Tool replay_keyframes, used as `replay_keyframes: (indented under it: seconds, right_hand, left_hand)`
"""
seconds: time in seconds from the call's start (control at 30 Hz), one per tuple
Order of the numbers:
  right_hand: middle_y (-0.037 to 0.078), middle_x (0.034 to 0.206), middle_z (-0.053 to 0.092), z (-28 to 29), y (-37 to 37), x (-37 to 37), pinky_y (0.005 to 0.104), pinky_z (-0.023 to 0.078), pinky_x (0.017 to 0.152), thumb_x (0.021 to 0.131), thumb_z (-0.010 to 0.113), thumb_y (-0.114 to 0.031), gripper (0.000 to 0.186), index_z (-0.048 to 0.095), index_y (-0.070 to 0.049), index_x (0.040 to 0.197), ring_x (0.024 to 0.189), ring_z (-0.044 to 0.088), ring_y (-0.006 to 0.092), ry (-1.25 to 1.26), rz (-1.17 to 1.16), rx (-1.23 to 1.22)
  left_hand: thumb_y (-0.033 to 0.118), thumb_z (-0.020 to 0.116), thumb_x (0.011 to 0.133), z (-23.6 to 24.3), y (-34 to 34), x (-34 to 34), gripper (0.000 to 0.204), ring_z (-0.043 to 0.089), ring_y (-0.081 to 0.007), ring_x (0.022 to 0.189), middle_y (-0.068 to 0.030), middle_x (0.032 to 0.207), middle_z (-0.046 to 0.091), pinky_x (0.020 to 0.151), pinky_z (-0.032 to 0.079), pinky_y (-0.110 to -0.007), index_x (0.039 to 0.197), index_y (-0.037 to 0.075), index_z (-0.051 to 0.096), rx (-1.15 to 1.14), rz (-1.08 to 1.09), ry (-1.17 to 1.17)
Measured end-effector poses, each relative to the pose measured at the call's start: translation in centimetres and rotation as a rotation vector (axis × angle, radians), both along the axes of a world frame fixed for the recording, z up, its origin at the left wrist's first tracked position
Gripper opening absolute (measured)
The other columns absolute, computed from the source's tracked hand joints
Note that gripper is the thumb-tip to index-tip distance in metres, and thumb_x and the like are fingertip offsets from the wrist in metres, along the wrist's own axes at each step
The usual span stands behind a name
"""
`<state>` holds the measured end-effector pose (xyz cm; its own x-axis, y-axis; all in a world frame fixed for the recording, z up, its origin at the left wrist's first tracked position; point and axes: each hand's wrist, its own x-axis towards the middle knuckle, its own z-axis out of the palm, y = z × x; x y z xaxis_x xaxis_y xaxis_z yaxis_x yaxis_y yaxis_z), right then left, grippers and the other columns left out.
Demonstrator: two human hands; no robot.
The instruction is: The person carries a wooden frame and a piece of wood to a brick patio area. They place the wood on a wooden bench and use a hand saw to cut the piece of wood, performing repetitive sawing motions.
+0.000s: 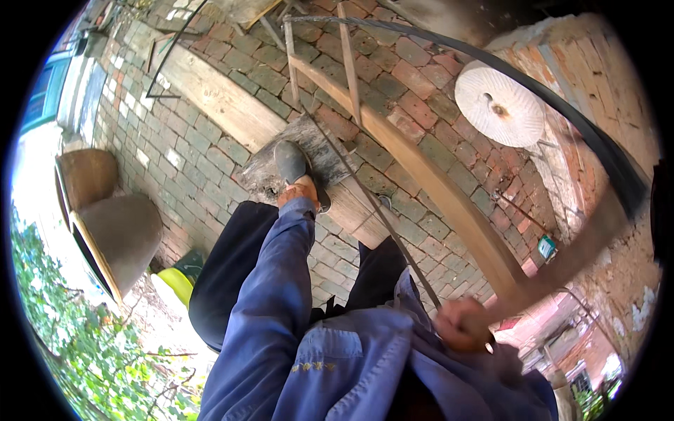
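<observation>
My right hand (463, 323) is closed on the lower end of a large wooden frame saw (414, 165), somewhat blurred. Its thin blade (390, 230) runs diagonally across a light board (365, 217), with a dark cord or strap along the saw's far side. A weathered wood block (319, 137) lies at the board's upper part, under my dark slip-on shoe (291, 158). My left hand (298, 191) is down right beside that shoe, its fingers largely hidden, so what it holds is unclear.
A long plank (210, 91) extends up-left over the brick paving (175, 175). Two curved containers (123, 242) and a yellow-green object (172, 284) stand at left, near foliage (49, 323). A millstone (498, 105) leans by the wall (604, 84) at right.
</observation>
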<state>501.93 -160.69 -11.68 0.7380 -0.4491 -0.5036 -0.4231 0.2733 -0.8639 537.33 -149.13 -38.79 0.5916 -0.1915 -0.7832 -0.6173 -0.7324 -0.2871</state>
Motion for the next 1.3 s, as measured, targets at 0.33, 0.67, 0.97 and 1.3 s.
replay_keyframes:
  seconds: [0.33,0.67,0.97,1.3]
  right_hand:
    - [0.0,0.057,0.044,-15.0,-2.7,16.1,0.0309,0.035,0.049,0.076,0.066,-0.004,0.025,0.045,-0.007,0.063,0.053,0.043,0.0104,-0.009,-0.268,-0.073]
    - [0.006,0.063,0.051,2.3,-0.9,2.7,0.0306,0.037,0.056,0.086,0.058,-0.002,0.022,0.048,-0.005,0.066,0.061,0.05,0.0163,0.05,-0.156,0.174]
    - [0.001,0.06,0.045,-13.9,-1.3,14.6,0.0282,0.037,0.052,0.078,0.063,-0.002,0.018,0.049,-0.005,0.068,0.059,0.044,0.0085,-0.01,-0.25,0.019]
    - [0.006,0.066,0.042,5.5,-0.7,0.2,0.0356,0.031,0.054,0.081,0.053,0.019,0.03,0.04,-0.007,0.074,0.056,0.043,0.018,-0.224,-0.421,0.51]
  left_hand:
    - [0.028,0.065,0.081,-6.3,0.8,-0.2,0.04,0.069,-0.0245,0.096,-0.0104,0.102,0.071,0.077,0.054,-0.038,0.11,0.002,0.066,-0.241,0.007,-0.067]
    - [0.052,0.078,0.066,-4.5,2.1,-0.2,0.065,0.065,-0.0243,0.108,-0.0121,0.112,0.068,0.089,0.052,-0.035,0.112,0.007,0.066,-0.121,0.096,-0.051]
    - [0.039,0.074,0.076,-2.5,0.6,-0.6,0.064,0.069,-0.0266,0.098,-0.0154,0.107,0.069,0.076,0.055,-0.039,0.118,-0.007,0.058,-0.216,-0.033,-0.015]
    - [0.052,0.074,0.07,-3.5,-0.3,0.5,0.062,0.064,-0.0211,0.11,-0.0086,0.118,0.066,0.087,0.052,-0.033,0.114,0.01,0.066,0.08,0.008,0.045]
